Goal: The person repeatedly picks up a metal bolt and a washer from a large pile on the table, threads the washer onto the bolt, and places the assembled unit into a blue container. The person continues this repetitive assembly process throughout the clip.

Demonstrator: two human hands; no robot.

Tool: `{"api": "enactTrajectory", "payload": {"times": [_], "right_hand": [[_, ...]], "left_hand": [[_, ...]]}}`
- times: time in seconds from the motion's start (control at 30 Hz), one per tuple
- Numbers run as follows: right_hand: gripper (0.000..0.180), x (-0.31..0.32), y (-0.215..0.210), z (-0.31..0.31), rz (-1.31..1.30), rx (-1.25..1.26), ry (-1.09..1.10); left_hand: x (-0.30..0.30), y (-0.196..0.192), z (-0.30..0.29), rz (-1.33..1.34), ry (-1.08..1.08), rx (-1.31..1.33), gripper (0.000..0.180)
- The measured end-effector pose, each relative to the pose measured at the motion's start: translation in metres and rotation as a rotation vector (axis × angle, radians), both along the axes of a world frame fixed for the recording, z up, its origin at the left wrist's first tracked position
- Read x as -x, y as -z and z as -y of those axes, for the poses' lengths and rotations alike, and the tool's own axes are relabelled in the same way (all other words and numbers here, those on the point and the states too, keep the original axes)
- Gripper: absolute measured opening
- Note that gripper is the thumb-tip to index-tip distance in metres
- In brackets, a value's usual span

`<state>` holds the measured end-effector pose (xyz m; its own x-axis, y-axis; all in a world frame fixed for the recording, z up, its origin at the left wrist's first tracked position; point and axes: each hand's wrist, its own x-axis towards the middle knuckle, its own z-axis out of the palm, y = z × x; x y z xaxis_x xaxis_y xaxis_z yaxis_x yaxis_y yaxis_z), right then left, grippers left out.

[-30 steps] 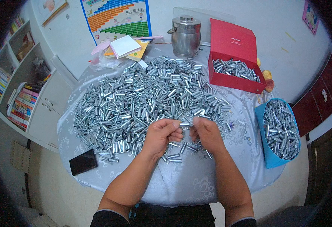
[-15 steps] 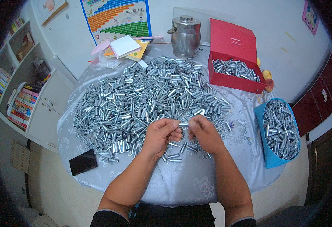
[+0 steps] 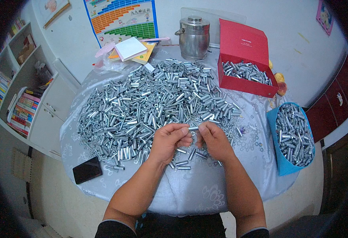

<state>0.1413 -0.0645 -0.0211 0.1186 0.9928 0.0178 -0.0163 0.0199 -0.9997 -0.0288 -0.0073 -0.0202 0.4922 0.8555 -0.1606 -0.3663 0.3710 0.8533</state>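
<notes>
Between my two hands a short shiny metal tube is held level, just above the near edge of a big pile of loose metal tubes. My left hand pinches its left end between thumb and forefinger, the other fingers curled. At the tube's right end, my right hand is closed with thumb and forefinger pressed together; its lower fingers are partly hidden. Several loose tubes lie on the cloth below and between the hands. Small washers are scattered to the right.
An open red box and a blue bin, both filled with metal parts, stand to the right. A steel pot and notebooks sit at the back. A black phone lies near the left edge of the cloth-covered table.
My right hand has shifted very slightly up at the tube's right end. My left hand is almost still, and the pile and boxes look the same.
</notes>
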Motion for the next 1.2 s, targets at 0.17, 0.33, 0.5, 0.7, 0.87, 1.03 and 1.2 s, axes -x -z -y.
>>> {"api": "enactTrajectory", "payload": {"times": [0.17,0.33,0.5,0.7,0.87,1.03,1.2], "right_hand": [[0.029,-0.003,-0.002,0.001,-0.006,0.038,0.020],[0.022,-0.003,-0.004,0.002,-0.019,-0.012,0.022],[0.017,-0.005,-0.012,0.018,-0.132,-0.031,0.103],[0.025,-0.027,-0.032,0.070,0.126,-0.108,0.349],[0.024,-0.054,-0.024,0.124,0.050,-0.180,0.613],[0.023,-0.082,-0.029,0.164,0.268,-0.262,0.726],[0.022,-0.099,-0.025,0.190,0.280,-0.214,0.751]], "left_hand": [[0.000,-0.003,0.003,-0.035,0.014,-0.088,0.018],[-0.002,0.001,0.003,-0.121,-0.021,-0.200,0.019],[-0.009,-0.009,0.007,-0.084,-0.003,-0.099,0.022],[-0.042,-0.032,0.029,-0.037,0.177,-0.084,0.023],[-0.097,-0.034,0.052,-0.060,0.342,-0.354,0.023],[-0.140,-0.038,0.081,0.005,0.504,-0.143,0.021],[-0.162,-0.037,0.098,0.004,0.559,-0.194,0.019]]}}
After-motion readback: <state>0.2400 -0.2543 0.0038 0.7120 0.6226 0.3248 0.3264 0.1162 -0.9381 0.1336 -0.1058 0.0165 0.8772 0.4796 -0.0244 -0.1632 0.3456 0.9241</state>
